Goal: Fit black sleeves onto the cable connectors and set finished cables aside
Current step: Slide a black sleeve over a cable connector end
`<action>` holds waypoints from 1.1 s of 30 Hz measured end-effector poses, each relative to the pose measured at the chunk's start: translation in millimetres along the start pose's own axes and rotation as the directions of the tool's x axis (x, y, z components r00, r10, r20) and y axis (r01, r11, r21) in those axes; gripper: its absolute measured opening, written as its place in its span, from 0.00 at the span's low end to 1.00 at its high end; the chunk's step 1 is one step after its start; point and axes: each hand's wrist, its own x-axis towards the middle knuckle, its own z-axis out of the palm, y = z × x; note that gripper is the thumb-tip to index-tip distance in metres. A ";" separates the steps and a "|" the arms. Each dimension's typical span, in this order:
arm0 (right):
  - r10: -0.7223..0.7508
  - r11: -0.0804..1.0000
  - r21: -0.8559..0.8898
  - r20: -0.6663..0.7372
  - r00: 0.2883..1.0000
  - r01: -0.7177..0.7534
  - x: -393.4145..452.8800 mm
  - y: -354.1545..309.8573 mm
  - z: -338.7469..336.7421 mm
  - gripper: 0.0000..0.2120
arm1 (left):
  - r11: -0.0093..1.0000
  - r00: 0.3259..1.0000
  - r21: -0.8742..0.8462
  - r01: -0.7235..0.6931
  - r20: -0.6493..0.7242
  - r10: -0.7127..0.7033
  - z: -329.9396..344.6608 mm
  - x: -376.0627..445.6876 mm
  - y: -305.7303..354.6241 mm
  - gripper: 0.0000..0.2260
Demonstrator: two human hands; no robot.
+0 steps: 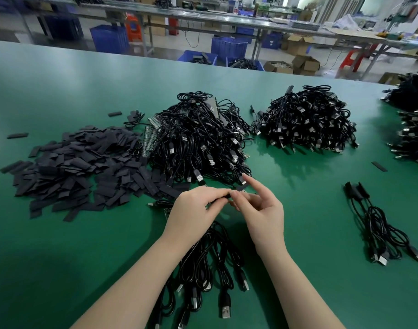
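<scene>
- Your wide green matte worktable (61, 233) carries everything, and its far edge faces a workshop floor with blue plastic crates (109, 39) and brown cardboard boxes (305, 64).
- The tall tangled heap of black USB cables (198, 136) sits at the middle of the table, just beyond your hands.
- A spread pile of flat black rectangular sleeves (79, 162) lies to the left of that heap, its right edge touching the cables.
- A second rounded mound of black cables with silver plugs (307, 119) stands to the right of the central heap, apart from it.
- More dark cable heaps (414, 124) run off the right edge.
- A loose bundle of black cables with USB plugs (210, 276) lies under and between your forearms, plugs pointing toward you.
- A small group of black cables with sleeves on their far ends (378, 224) rests well to your right, apart from the heaps.
- Your left hand (193, 210) has its fingers curled tight around the black cable end (228, 197) you are working on, just in front of the central heap.
- Your right hand (260, 207) pinches a small black sleeve piece (242, 187) at that same cable end with thumb and middle fingers, while the forefinger sticks up free.
- One stray black sleeve strip (379, 166) lies alone on the right of the table.
</scene>
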 end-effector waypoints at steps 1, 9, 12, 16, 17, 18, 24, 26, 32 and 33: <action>-0.007 1.000 -0.015 0.005 1.000 0.007 -0.3 0.2 0.5 0.19 | 1.000 1.000 -0.007 0.005 -0.002 -0.005 -0.4 -0.4 0.0 0.12; 0.010 0.978 -0.209 0.060 0.998 0.002 2.0 1.6 -3.9 0.20 | 0.997 0.998 -0.047 0.056 -0.034 -0.058 -4.3 -0.1 -1.0 0.10; 0.039 0.984 -0.174 0.078 0.996 -0.025 0.2 3.2 -2.0 0.21 | 0.995 0.996 -0.065 0.078 -0.047 -0.081 -3.6 0.2 0.4 0.10; 0.054 0.983 -0.181 0.129 0.990 -0.030 -2.3 2.0 2.1 0.05 | 0.996 0.995 -0.038 0.086 -0.050 -0.088 -2.8 -1.2 1.7 0.13; 0.058 0.987 -0.158 0.126 0.990 -0.038 -2.0 1.8 2.3 0.07 | 0.994 0.994 -0.043 0.100 -0.037 -0.102 -3.3 -1.1 1.8 0.14; 0.063 0.989 -0.138 0.114 0.991 -0.047 -1.7 2.0 2.0 0.10 | 0.992 0.993 -0.048 0.115 -0.020 -0.116 -3.7 -0.7 1.8 0.15; 0.177 0.980 0.098 -0.049 0.983 -0.172 2.8 2.4 -4.0 0.03 | 0.991 0.993 0.079 0.107 0.042 -0.111 -3.8 1.8 -1.6 0.13; 0.167 0.985 0.060 -0.041 0.985 -0.164 2.0 2.1 -4.2 0.03 | 0.994 0.996 0.078 0.077 0.034 -0.080 -4.2 1.9 -1.4 0.10; 0.102 0.995 0.001 -0.045 0.994 -0.103 -3.3 -5.6 5.2 0.03 | 0.999 0.999 0.012 0.052 -0.002 -0.052 -3.2 1.2 -2.2 0.15; 0.102 0.994 0.054 -0.072 0.992 -0.098 -2.2 -12.7 4.1 0.02 | 0.999 0.999 0.020 0.038 -0.025 -0.038 -3.6 1.9 -2.8 0.16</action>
